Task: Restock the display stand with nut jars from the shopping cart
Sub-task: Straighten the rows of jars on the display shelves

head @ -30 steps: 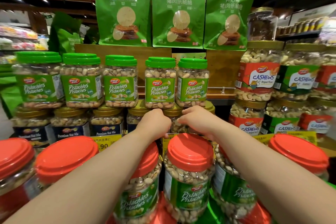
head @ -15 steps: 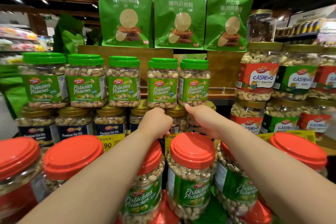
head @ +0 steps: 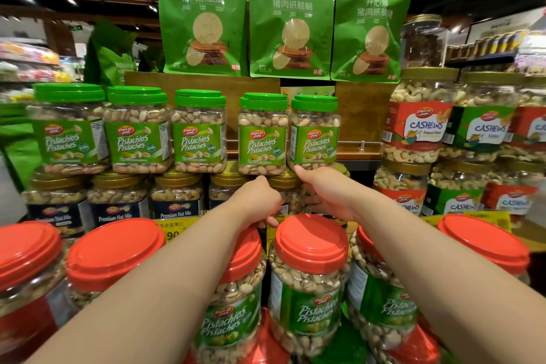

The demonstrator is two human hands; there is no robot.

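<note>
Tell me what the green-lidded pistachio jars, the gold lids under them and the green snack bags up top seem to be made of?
Green-lidded pistachio jars: clear, glossy, probably plastic, since the nuts show through; the ridged lids look like moulded plastic. Gold lids: shiny, maybe metal or metallic-coloured plastic; I can't tell which. Green snack bags: flexible printed film, slightly wrinkled, with a soft sheen.

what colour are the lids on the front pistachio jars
Red, on the big clear plastic pistachio jars; clearest in the head view.

A single head-worn wide-angle camera faces forward and slightly down, close to the display stand [head: 201, 83], with both forearms reaching in from the bottom edge.
</note>
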